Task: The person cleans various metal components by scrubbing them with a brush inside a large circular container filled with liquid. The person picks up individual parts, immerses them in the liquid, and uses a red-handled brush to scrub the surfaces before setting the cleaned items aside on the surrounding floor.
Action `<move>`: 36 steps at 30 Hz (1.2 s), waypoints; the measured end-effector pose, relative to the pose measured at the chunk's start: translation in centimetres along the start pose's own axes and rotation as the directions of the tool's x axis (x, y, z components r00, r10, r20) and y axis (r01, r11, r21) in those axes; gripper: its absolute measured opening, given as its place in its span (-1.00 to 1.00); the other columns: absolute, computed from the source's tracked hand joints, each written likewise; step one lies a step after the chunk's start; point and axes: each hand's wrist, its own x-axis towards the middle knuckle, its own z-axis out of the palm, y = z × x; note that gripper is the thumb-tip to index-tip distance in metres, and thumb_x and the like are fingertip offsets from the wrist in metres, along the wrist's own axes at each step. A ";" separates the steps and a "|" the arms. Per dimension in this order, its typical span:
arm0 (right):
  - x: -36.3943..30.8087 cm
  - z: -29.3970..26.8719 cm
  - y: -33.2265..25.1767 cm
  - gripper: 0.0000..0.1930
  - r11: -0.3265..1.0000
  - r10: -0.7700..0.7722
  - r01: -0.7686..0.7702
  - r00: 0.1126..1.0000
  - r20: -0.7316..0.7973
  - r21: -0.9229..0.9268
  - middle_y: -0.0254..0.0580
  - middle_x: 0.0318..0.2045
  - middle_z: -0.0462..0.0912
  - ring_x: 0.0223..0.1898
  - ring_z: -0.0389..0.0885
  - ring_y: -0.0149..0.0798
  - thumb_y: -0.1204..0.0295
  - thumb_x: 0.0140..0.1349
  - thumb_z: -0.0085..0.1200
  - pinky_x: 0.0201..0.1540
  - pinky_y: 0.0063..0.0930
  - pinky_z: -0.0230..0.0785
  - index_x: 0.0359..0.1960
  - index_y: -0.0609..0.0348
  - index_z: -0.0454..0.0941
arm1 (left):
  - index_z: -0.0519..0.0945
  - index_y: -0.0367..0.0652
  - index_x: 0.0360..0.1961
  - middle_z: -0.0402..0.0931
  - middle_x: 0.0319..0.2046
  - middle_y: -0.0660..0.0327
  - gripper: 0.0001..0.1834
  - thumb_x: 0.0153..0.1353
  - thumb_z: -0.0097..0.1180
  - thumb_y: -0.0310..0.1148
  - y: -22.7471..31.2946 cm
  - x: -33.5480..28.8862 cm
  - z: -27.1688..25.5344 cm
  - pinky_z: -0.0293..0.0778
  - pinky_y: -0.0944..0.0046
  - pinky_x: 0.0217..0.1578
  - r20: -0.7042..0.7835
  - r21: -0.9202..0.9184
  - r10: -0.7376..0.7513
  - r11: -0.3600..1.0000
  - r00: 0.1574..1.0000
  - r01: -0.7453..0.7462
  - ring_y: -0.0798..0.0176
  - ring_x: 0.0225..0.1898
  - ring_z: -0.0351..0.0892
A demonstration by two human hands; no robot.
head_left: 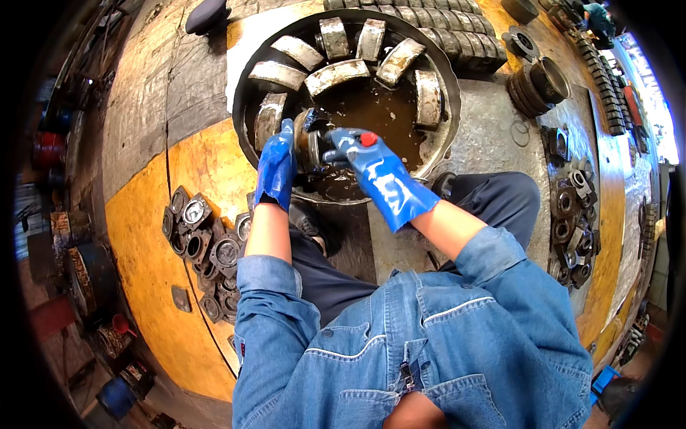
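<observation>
Both my hands wear blue rubber gloves and work over a large round metal pan (240,107) of brown liquid. My left hand (277,163) is closed on the left side of a dark, wet, ring-like metal part (308,146), holding it on edge at the pan's near side. On the part's right side, my right hand (364,159) has its fingers curled in close. A round red spot (369,139) shows at that glove; whether it is a held tool's end or a mark is unclear. Several curved metal segments (337,76) lie around the pan's inside.
Flanged metal rings (226,252) are heaped on the yellow floor sheet to my left. More small metal parts (564,204) lie to my right. Ribbed metal cylinders (532,89) stand right of the pan, and rows of dark segments (457,43) sit behind it.
</observation>
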 end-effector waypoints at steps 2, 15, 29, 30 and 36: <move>-0.4 -0.7 1.4 -0.57 0.975 -0.020 0.036 0.997 0.072 -0.221 -0.16 -0.18 0.79 -0.17 0.77 -0.35 0.18 0.55 0.14 -0.09 -0.48 0.63 0.18 0.32 0.64 | 0.46 -0.41 0.30 0.66 0.02 -0.28 -0.57 0.65 -0.24 -0.33 0.3 0.4 0.1 0.59 -0.03 -0.03 0.016 0.100 -0.051 0.994 0.999 0.050 -0.23 0.01 0.69; 6.7 -4.6 0.2 -0.76 0.793 -0.193 0.080 0.973 -0.124 -0.604 -0.22 -0.51 0.71 -0.45 0.62 -0.38 0.25 0.32 0.23 -0.30 -0.33 0.50 -0.33 0.18 0.74 | 0.58 -0.30 0.23 0.67 -0.05 -0.31 -0.63 0.55 -0.15 -0.42 1.5 -0.9 -0.6 0.59 -0.06 0.00 -0.005 0.031 -0.035 0.999 0.999 0.035 -0.29 0.01 0.69; 5.1 -7.3 2.6 -0.75 0.735 0.185 -0.223 0.974 -0.127 -0.640 -0.32 -0.38 0.74 -0.40 0.60 -0.44 0.22 0.40 0.20 -0.25 -0.47 0.46 -0.21 0.14 0.74 | 0.57 -0.17 0.19 0.66 -0.08 -0.31 -0.62 0.40 -0.06 -0.61 4.9 -0.8 -1.1 0.57 -0.15 -0.01 0.026 0.290 0.136 0.947 0.990 -0.138 -0.38 0.04 0.64; 3.9 -6.6 1.2 -0.76 0.749 0.198 -0.193 0.978 -0.063 -0.634 -0.31 -0.37 0.74 -0.38 0.61 -0.44 0.22 0.39 0.21 -0.23 -0.48 0.46 -0.20 0.14 0.74 | 0.57 -0.17 0.18 0.66 -0.08 -0.31 -0.62 0.39 -0.05 -0.62 4.7 -1.1 -1.5 0.57 -0.15 -0.01 0.026 0.308 0.116 0.944 0.993 -0.119 -0.39 0.04 0.64; 1.5 -5.6 -0.6 -0.69 0.995 0.096 -0.096 0.993 -0.073 0.002 -0.27 -0.30 0.71 -0.28 0.65 -0.44 0.18 0.48 0.15 -0.21 -0.55 0.46 -0.10 0.21 0.69 | 0.62 -0.30 0.06 0.67 -0.20 -0.31 -0.63 0.54 -0.10 -0.24 3.8 -1.9 -1.1 0.55 -0.12 -0.11 -0.058 0.024 0.085 0.996 0.995 -0.084 -0.34 -0.11 0.67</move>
